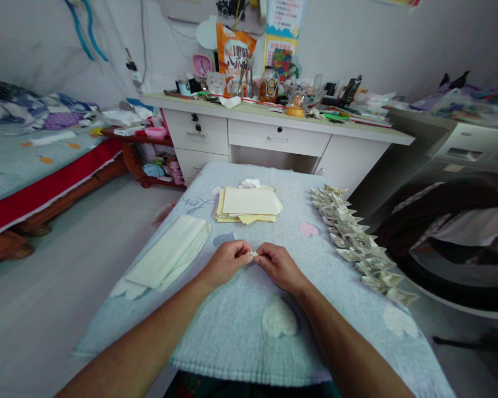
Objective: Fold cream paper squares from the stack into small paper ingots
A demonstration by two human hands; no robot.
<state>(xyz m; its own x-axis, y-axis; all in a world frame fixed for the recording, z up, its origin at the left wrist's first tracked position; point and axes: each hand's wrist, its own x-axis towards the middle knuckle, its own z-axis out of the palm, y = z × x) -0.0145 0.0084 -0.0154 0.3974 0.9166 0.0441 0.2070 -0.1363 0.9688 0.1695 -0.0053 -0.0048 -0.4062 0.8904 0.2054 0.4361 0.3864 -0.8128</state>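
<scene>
Pinching the small pale piece (253,253) between the fingertips of both hands, I hold it at the middle of the covered table, directly in front of me. The left hand (230,261) grips its left side, thumb against curled fingers; the right hand (279,266) grips its right side in the same manner. Most of the piece is hidden by the fingers, and I cannot tell whether it touches the tablecloth (232,326).

Handling: the piece appears to be paper. Expect it to be very light, thin, able to keep a crease, and easily torn or crushed. Take hold at opposite edges with thumb and forefinger; apply light pressure only.

Surroundings: beyond my hands lies a stack of cream and yellow sheets (251,202), with a crumpled white wad (250,183) behind it. To the left rests a folded pale sheet (169,251). Along the right edge runs a close row of pointed folded pieces (350,228). Past the table stands a white desk (352,155).
</scene>
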